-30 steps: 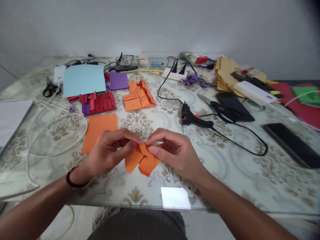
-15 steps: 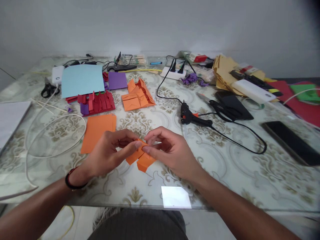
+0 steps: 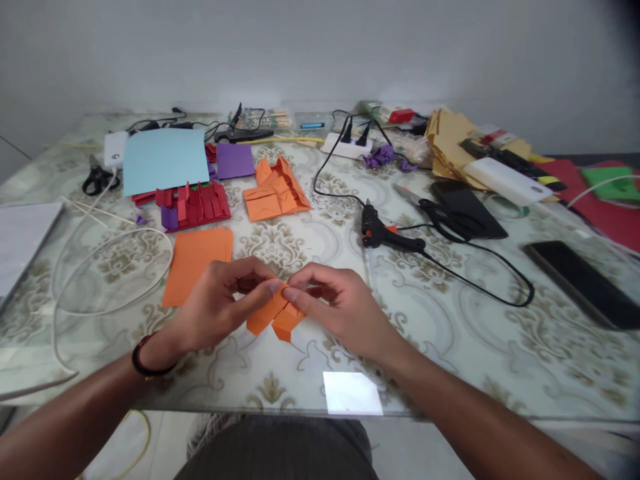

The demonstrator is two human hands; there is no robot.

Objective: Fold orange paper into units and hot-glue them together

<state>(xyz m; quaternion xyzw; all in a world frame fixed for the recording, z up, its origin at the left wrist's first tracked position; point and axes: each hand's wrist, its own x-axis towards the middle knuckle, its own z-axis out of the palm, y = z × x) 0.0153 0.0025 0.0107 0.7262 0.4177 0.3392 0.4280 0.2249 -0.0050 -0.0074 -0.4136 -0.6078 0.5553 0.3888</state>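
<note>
A small folded orange paper piece [image 3: 284, 321] is held just above the table near its front edge. My left hand [image 3: 225, 303] pinches its left upper part between thumb and fingers. On the other side, my right hand [image 3: 337, 307] grips the upper right part, thumb on top. Both thumb tips are close together, and the fingers behind the paper are partly hidden. A stack of flat orange sheets [image 3: 193, 257] lies beside my left hand. Further back are folded orange pieces [image 3: 275, 193], folded red pieces [image 3: 203, 207] and a purple square [image 3: 235, 161].
A black glue gun [image 3: 390, 239] with its cable lies right of centre, near black-handled scissors [image 3: 445, 220] and a phone [image 3: 585, 283]. Light blue paper [image 3: 165, 160] is at the back left. A white cable [image 3: 60, 300] loops at the left.
My right hand's fingertips have shifted slightly down and left on the orange piece. The piece has tilted a little, its lower flaps now slightly further left.
</note>
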